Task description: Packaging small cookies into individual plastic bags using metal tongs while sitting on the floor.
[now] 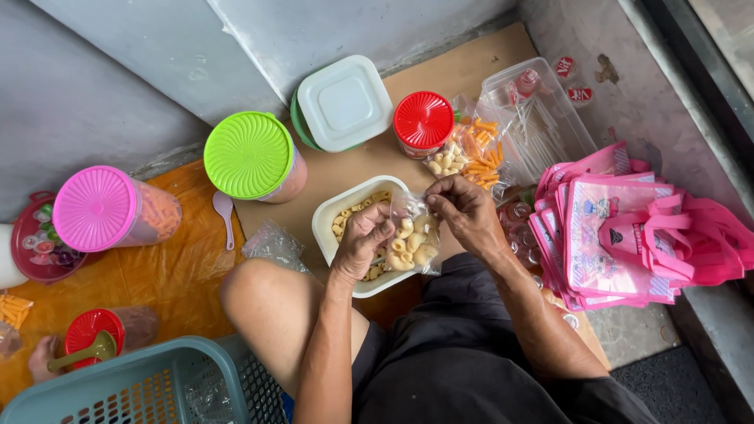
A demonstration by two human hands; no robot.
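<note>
So the person was sitting on the floor with both hands on a small clear bag [410, 239] of pale shell-shaped snacks, held right over a white square tub [339, 210] that had more of the same snacks in it. The left hand [361, 239] was curled narrow, fingers pinched on the left side of the bag. The right hand [465, 210] was closed on the top edge of the bag, fingertips bunched together at the opening. The bag hung between the two hands, just above the near right part of the tub.

Around it there was a lot of stuff. Just right of the tub's far corner sat a jar with a red lid [423, 120], touching a bag of mixed orange and pale snacks [469, 157]. Left of that jar, a white square lidded box [344, 102], and further left a jar with a green lid [249, 155]. Far left, a jar with a pink lid [96, 208] lay on an orange sheet [173, 275]. A small pink spoon [224, 210] lay between the green jar and the tub. Off to the right was a stack of pink bags [628, 228], and at the near left a teal basket [141, 385].
</note>
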